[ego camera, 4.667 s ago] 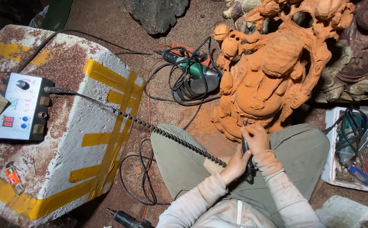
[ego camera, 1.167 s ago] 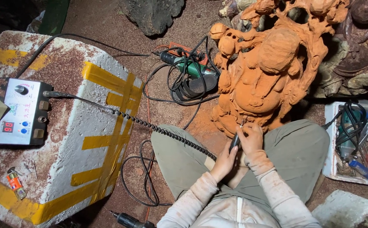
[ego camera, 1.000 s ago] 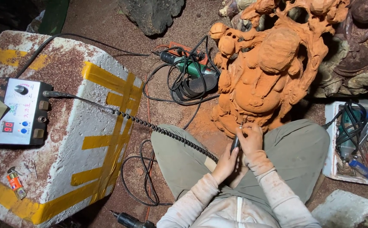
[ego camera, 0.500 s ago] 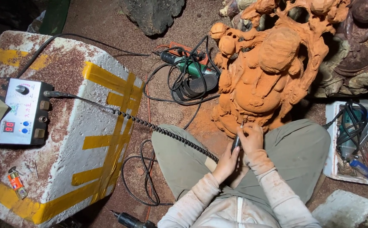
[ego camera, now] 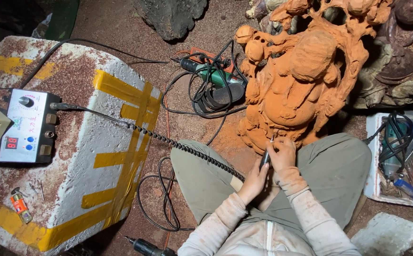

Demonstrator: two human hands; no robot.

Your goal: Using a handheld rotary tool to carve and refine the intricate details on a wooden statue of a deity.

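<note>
The orange carved figure stands fully shaped, reddish dust lying around its base. Both the left hand and right hand close around the rotary handpiece, bit touching the figure's lower front; detail work there looks unfinished.

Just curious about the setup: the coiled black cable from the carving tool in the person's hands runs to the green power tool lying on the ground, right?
Not quite. In the head view the coiled cable runs from the carving tool, held in both hands, to the white control box on the taped foam block, not to the green power tool.
</note>
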